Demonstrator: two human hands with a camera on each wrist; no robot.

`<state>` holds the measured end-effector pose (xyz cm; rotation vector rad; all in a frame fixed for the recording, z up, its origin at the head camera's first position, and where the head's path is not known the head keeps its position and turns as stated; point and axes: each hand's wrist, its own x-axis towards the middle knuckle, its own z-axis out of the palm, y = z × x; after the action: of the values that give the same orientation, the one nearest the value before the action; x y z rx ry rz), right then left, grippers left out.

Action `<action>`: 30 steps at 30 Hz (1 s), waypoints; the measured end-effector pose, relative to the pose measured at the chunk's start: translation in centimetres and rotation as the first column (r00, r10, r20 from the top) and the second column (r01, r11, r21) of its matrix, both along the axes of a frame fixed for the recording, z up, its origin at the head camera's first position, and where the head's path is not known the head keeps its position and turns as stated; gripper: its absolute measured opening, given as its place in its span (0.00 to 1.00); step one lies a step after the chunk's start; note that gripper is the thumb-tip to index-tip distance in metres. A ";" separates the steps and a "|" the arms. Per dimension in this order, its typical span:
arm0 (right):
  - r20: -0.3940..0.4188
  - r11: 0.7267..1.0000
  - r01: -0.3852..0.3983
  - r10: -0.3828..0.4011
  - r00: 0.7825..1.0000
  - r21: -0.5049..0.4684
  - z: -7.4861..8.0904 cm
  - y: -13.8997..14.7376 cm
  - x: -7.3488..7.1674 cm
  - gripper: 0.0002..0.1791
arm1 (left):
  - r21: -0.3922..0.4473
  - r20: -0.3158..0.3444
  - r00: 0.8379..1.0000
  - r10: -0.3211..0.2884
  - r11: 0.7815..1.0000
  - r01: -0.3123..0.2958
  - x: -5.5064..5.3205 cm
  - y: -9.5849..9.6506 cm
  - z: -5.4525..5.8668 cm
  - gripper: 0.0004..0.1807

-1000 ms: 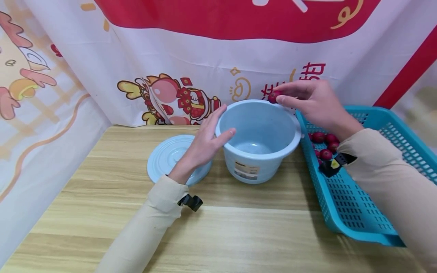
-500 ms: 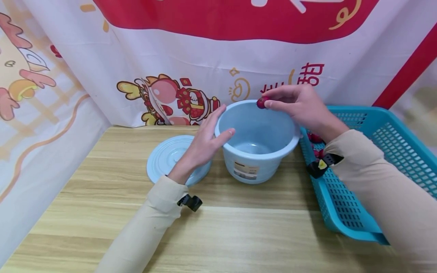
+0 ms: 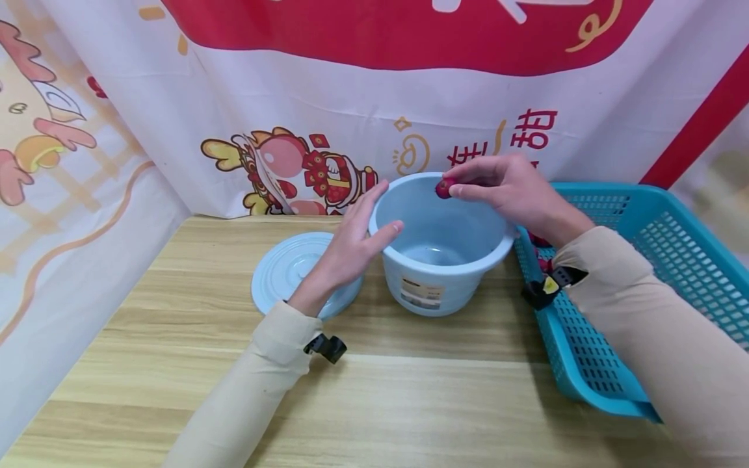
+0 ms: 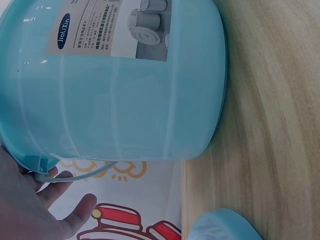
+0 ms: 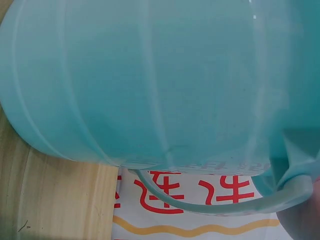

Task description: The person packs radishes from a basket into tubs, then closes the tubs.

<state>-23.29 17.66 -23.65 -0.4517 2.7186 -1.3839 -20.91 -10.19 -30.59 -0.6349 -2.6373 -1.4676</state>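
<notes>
A light blue plastic bucket [image 3: 435, 286] stands upright on the wooden table, with a label on its front. My left hand [image 3: 355, 239] rests against the bucket's left rim, fingers extended along the outside and thumb over the edge. In the left wrist view its fingers [image 4: 57, 190] lie beside the thin bail handle [image 4: 82, 176]. Thumb and fingertips of my right hand [image 3: 515, 195] pinch a small round dark-red fruit [image 3: 444, 188] over the bucket's opening, near the far rim. The right wrist view shows mostly the bucket's side [image 5: 150, 90]; the fruit is out of that view.
A teal perforated basket [image 3: 603, 403] stands right of the bucket, with more red fruits [image 3: 544, 265] partly hidden by my right forearm. The round blue lid [image 3: 281, 266] lies left of the bucket, under my left wrist. A printed cloth [image 3: 328, 91] hangs behind the table.
My right hand has moved left with the red fruit, from above the bucket's back right rim to over its opening, and slightly down. My left hand and the bucket stay put.
</notes>
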 end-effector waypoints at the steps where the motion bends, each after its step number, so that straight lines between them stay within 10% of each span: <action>1: 0.003 1.000 -0.006 0.006 1.000 0.004 0.0 0.0 0.0 0.25 | 0.000 0.000 1.000 -0.001 1.000 0.001 0.0 0.0 0.0 0.44; 30: 0.037 0.996 -0.034 0.031 0.999 0.082 0.0 0.3 -0.2 0.24 | -0.006 -0.009 1.000 -0.002 1.000 0.002 0.1 0.0 0.0 0.44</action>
<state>-23.49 17.92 -23.60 -0.4587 2.7156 -1.2543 -20.83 -10.15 -30.56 -0.6436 -2.6359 -1.4547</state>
